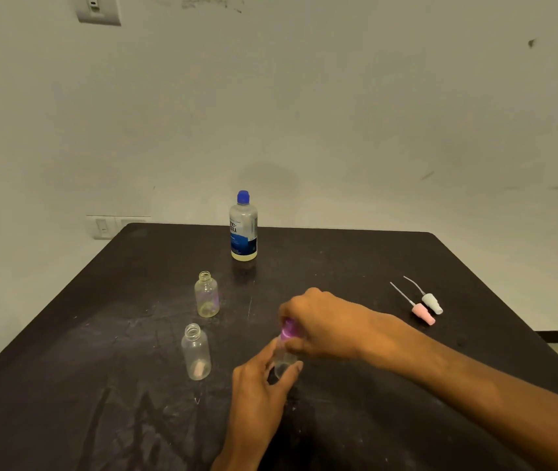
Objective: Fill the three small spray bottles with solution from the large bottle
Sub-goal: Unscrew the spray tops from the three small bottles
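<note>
The large bottle (243, 226) with a blue cap stands upright at the back of the dark table (101, 351). Two small clear bottles stand open without tops: one (206, 294) further back, one (196, 351) nearer. My left hand (260, 382) grips the body of a third small clear bottle (284, 363) near the table's middle. My right hand (321, 322) curls over its purple spray top (288, 329) from above. The bottle is largely hidden by both hands.
A pink spray top (423, 314) and a white spray top (432, 302), each with a thin dip tube, lie on the table at the right. A pale wall with switch plates (104, 227) rises behind the table.
</note>
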